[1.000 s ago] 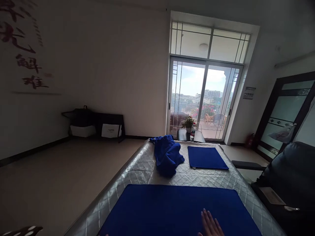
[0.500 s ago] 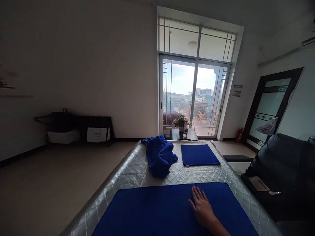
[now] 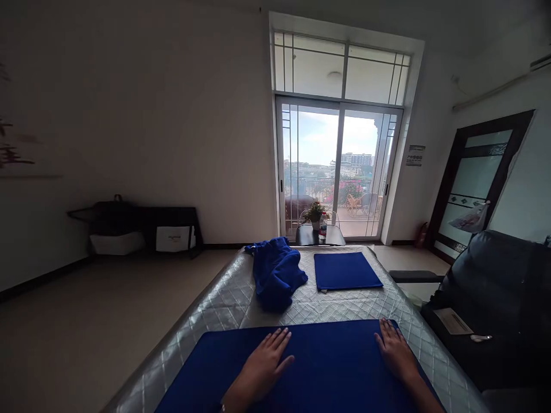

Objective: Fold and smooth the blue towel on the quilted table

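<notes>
A large blue towel (image 3: 327, 361) lies spread flat on the near part of a silver quilted table cover (image 3: 232, 298). My left hand (image 3: 262, 367) rests flat on the towel near its far edge, fingers apart. My right hand (image 3: 395, 353) lies flat on the towel's far right corner, fingers together and extended. Neither hand grips anything. Further along the table a crumpled blue towel (image 3: 275, 274) sits in a heap, and a neatly folded blue towel (image 3: 345, 271) lies to its right.
A small dark table with a potted plant (image 3: 315, 213) and a bottle (image 3: 322, 225) stands before the glass balcony doors (image 3: 338, 166). A black leather seat (image 3: 495, 287) stands at the right. A low dark bench with white bags (image 3: 174, 238) lines the left wall.
My left hand has come into view and settled on the towel. My right hand slid right to the towel's far right corner. The view shifted slightly.
</notes>
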A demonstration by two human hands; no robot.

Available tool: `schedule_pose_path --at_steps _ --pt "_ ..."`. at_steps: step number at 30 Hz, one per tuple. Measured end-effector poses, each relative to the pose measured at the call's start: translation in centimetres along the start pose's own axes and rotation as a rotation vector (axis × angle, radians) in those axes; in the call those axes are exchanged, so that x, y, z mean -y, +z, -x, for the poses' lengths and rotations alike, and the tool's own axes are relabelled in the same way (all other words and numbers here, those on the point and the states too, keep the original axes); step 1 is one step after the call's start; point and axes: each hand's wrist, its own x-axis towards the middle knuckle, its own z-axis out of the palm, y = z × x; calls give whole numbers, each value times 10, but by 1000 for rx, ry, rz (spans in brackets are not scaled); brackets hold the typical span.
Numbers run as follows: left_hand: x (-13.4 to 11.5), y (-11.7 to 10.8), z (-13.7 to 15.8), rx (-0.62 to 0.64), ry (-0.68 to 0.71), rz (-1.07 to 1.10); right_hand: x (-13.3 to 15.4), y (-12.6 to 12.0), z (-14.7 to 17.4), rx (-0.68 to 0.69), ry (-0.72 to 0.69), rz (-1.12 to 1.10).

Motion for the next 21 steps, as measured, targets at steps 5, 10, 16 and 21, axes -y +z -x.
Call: schedule_pose_path --at_steps 5,10,16,21 --pt "-20 1 -39 -38 -33 -22 -1 -6 1 9 9 -1" --pt "63 4 -4 -130 -226 -185 -4 0 -1 3 13 -28" --pt "157 6 40 -132 -338 -556 8 -19 -2 63 64 18" --pt "165 13 41 -225 -325 -618 93 -34 2 -20 23 -26"
